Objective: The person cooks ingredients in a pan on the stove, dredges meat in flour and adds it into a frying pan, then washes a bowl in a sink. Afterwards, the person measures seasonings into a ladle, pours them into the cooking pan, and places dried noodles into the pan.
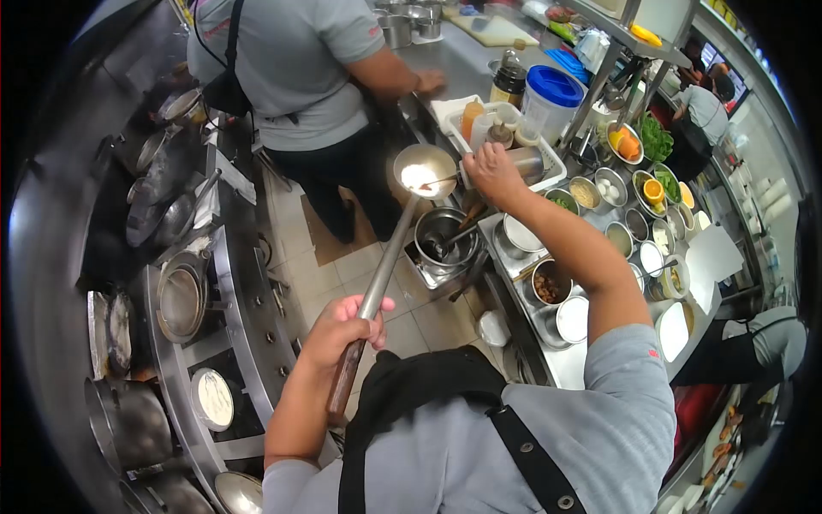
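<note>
My left hand (347, 330) is wrapped around the long handle of a ladle (398, 236), near its wooden end. The ladle's round bowl (435, 160) is held out in front of me, with a bright patch and a small reddish-brown spot inside. My right hand (497, 177) is closed over a tilted metal cylindrical container (526, 163), just right of the bowl. A thin dark line runs from there into the ladle; whether it is a stream or a utensil I cannot tell. Below the bowl sits a metal pot (447, 238) with utensils in it.
A white bin (552, 178) of bottles stands beside my right hand. Several metal ingredient bowls (550, 283) line the counter on the right. A stove (235, 300) with pans runs along the left. A co-worker (300, 77) stands ahead; others are at far right.
</note>
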`<control>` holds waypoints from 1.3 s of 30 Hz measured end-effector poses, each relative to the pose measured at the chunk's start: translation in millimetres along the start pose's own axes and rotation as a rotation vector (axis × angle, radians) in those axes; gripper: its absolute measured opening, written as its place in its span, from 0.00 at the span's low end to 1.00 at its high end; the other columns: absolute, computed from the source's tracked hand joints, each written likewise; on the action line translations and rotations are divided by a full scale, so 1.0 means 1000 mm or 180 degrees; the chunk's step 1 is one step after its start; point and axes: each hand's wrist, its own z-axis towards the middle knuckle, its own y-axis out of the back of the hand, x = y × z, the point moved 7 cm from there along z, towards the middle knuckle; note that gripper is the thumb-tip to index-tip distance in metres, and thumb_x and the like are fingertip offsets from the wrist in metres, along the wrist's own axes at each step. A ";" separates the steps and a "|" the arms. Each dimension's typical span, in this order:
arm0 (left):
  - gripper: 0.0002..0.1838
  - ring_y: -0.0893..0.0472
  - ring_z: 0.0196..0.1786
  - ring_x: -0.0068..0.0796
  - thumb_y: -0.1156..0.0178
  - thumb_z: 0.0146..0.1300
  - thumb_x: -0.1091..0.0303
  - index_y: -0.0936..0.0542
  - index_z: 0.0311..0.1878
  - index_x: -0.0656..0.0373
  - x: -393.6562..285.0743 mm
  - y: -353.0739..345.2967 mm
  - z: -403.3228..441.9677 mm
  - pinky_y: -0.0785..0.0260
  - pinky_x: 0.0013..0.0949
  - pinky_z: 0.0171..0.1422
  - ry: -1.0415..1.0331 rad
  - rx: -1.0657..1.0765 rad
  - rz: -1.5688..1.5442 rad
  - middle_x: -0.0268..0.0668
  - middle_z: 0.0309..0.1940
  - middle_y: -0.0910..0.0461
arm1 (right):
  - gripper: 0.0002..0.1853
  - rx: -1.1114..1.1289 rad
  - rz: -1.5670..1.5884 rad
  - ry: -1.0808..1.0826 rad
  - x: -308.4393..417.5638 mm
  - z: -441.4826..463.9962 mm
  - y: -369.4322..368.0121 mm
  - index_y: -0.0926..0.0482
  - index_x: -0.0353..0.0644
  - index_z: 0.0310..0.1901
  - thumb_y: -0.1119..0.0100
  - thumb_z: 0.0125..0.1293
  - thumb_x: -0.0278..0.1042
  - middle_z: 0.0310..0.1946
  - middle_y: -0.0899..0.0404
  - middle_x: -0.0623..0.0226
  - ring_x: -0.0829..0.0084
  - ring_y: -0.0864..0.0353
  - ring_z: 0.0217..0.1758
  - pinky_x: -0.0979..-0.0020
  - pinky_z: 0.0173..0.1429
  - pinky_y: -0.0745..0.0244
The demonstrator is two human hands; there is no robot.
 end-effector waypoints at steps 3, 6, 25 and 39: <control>0.21 0.25 0.27 0.27 0.47 0.49 0.76 0.29 0.49 0.74 -0.002 0.014 0.005 0.31 0.30 0.35 -0.0044 0.0166 0.0039 0.33 0.21 0.29 | 0.11 0.0246 -0.0132 0.0103 0.013 0.006 0.000 0.24 0.43 0.42 0.48 0.59 0.36 0.31 0.25 0.67 0.68 0.27 0.39 0.64 0.42 0.38; 0.21 0.25 0.27 0.27 0.47 0.51 0.74 0.28 0.50 0.74 -0.003 0.027 0.004 0.32 0.31 0.35 0.0046 0.0297 -0.0014 0.32 0.21 0.29 | 0.11 0.0469 -0.0056 0.0141 0.026 0.015 0.004 0.22 0.46 0.40 0.46 0.57 0.38 0.31 0.24 0.68 0.68 0.27 0.40 0.63 0.41 0.36; 0.21 0.26 0.27 0.26 0.47 0.51 0.75 0.29 0.50 0.74 -0.005 0.067 -0.002 0.33 0.30 0.35 0.0160 0.0590 -0.0195 0.32 0.22 0.29 | 0.08 0.0586 -0.0098 -0.0133 0.039 0.033 0.025 0.20 0.44 0.34 0.46 0.57 0.36 0.32 0.20 0.67 0.67 0.24 0.39 0.65 0.31 0.33; 0.21 0.25 0.27 0.27 0.47 0.51 0.73 0.29 0.49 0.74 -0.008 0.090 -0.008 0.32 0.30 0.34 0.0234 0.0534 0.0002 0.32 0.21 0.30 | 0.06 0.0766 0.0151 0.0221 0.074 0.042 0.038 0.21 0.45 0.33 0.46 0.58 0.34 0.32 0.22 0.63 0.66 0.23 0.39 0.66 0.41 0.33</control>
